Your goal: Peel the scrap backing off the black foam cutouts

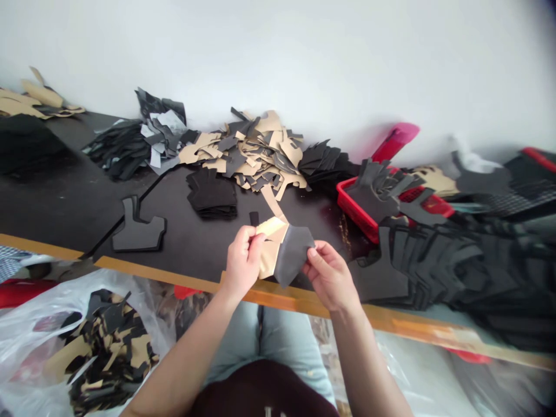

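Note:
Between my hands, just above the table's front edge, is a dark grey foam piece (294, 255) with tan backing paper (270, 255) on its left part. My left hand (245, 258) pinches the tan paper between thumb and fingers. At the other side, my right hand (328, 272) grips the grey piece by its right corner. A strip of tan paper (271, 202) extends up from the held piece toward a heap of tan and dark scraps (260, 150). A small stack of black cut pieces (211, 194) lies behind my left hand.
Grey cut shapes (138, 229) lie at the left on the dark table (182, 243). A red basket (357, 211) holds grey pieces, and overlapping grey shapes (434, 260) cover the right side. Below the table at the left, a clear plastic bag (143, 289) contains scraps.

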The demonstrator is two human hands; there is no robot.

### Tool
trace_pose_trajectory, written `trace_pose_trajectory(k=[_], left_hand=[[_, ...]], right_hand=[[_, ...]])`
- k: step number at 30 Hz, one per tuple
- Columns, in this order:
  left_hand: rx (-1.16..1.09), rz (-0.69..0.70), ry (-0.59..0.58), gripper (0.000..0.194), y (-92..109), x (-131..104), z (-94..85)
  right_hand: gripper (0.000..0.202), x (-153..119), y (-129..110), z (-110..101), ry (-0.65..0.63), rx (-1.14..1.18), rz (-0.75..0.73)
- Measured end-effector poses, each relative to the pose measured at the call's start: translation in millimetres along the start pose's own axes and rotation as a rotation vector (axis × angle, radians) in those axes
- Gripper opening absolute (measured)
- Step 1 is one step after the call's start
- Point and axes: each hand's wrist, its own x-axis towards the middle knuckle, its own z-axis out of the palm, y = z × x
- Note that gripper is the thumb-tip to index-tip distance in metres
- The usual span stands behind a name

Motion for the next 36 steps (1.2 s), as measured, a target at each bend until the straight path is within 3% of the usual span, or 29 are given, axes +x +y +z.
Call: trace_pose_trajectory(k=[9,17,22,25,27,30,32,34,36], left_hand=[[-0.144,-0.092,-0.013,0.017,-23.3,20.4,-30.0],[-0.349,-0.147,0.191,0.025,-39.1,40.7,-55.8],[-0.357,-0.118,0.305,0.028,-32.2,47.4,-65.5],[-0.327,-0.083,0.396,0.026,-19.1,46.7,-66.0],[-0.333,-0.036,0.385,0.022,-6.5,40.9,-60.4],[-0.377,0.058,0.22,0.02,17.5,17.8,-37.5],[-0.304,0.106,0.014,0.019,35.1,-10.9,-9.7],[-0.152,0.181,-0.295,0.011,50.8,-52.5,28.7],[-0.072,0.339,-0.686,0.002,61.0,-107.8,74.9]], right_hand=[[0.032,-1.0,-17.2,-12.4,0.067,-0.043,0.036],[0.031,-2.9,-37.9,-40.1,0.097,-0.162,0.016],[0.03,-18.1,-62.8,-60.0,0.143,-0.254,-0.079],[0.033,-41.6,-85.7,-79.4,0.206,-0.27,-0.156],[0.034,-64.8,-101.9,-95.0,0.252,-0.265,-0.235],[0.024,-108.4,-123.3,-119.9,0.367,-0.257,-0.396],[0.011,-140.9,-133.9,-136.9,0.456,-0.271,-0.504],[0.005,-174.5,-140.9,-154.8,0.528,-0.299,-0.618],[0.007,-207.9,-144.0,-173.4,0.592,-0.343,-0.731]])
